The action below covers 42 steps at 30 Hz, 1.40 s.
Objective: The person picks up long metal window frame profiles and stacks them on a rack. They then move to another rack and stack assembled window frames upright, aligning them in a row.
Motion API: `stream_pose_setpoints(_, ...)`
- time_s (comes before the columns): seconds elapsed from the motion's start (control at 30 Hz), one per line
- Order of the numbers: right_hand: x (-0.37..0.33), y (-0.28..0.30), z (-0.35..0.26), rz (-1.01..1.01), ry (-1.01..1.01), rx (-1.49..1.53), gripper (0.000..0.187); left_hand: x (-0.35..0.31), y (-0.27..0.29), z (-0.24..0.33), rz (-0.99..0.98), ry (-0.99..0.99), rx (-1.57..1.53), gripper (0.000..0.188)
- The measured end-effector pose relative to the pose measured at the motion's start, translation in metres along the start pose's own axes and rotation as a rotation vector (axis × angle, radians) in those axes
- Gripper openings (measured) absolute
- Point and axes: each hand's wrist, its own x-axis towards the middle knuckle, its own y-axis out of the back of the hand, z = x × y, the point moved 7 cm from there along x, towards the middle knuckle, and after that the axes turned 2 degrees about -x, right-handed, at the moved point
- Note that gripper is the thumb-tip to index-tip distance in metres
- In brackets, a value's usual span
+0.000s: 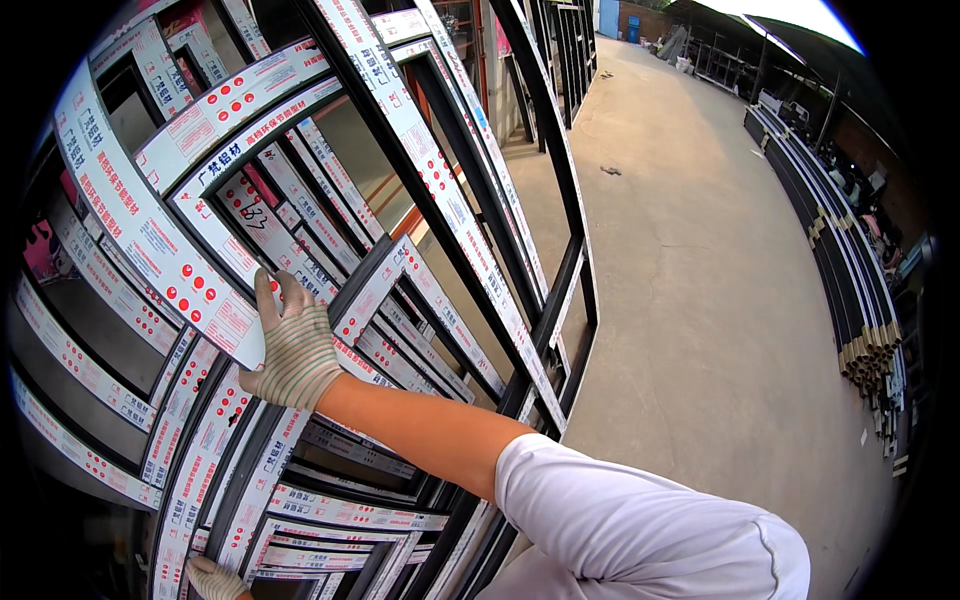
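My right hand [297,345], in a striped light knit glove, grips the lower corner of a window frame [140,235]. White protective film with red and blue print covers this frame, which has a dark inner edge. The fingers lie over the frame's corner; part of the grip is hidden. Low at the left, my left hand [214,578], gloved the same way, is closed on the edge of a frame member [200,480]. Only part of that hand shows. Several more film-wrapped frames [375,290] lean close together around both hands.
Tall dark frames [565,150] stand to the right of the stack. Beyond them runs a concrete floor [680,290]. Long bundled profiles [830,240] lie along the right side under a shed roof [800,40]. A blue bin [633,30] stands far back.
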Motion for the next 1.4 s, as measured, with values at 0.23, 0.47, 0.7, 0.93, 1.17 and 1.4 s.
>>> stream_pose_setpoints(0.23, 0.000, 0.002, 0.001, -0.013, -0.005, 0.015, 0.118, -0.001, 0.000, 0.001, -0.058, 0.028, 0.069, 0.052)
stream_pose_setpoints(0.47, 0.001, 0.005, -0.001, -0.036, -0.014, 0.015, 0.117, 0.002, -0.007, -0.009, -0.072, 0.019, 0.017, 0.052)
stream_pose_setpoints(0.7, -0.002, 0.006, -0.002, 0.004, 0.000, -0.001, 0.115, -0.008, 0.034, 0.042, 0.056, -0.051, 0.069, 0.045)
stream_pose_setpoints(0.93, -0.003, 0.004, -0.002, -0.019, -0.022, -0.004, 0.115, -0.011, 0.047, 0.053, 0.052, 0.015, 0.082, 0.045)
stream_pose_setpoints(1.17, -0.002, 0.005, -0.002, -0.029, -0.024, 0.013, 0.117, -0.009, 0.041, 0.048, -0.003, 0.036, 0.197, 0.047)
stream_pose_setpoints(1.4, -0.002, 0.005, -0.001, -0.020, -0.031, -0.008, 0.119, -0.015, 0.059, 0.067, 0.090, -0.041, 0.101, 0.047)
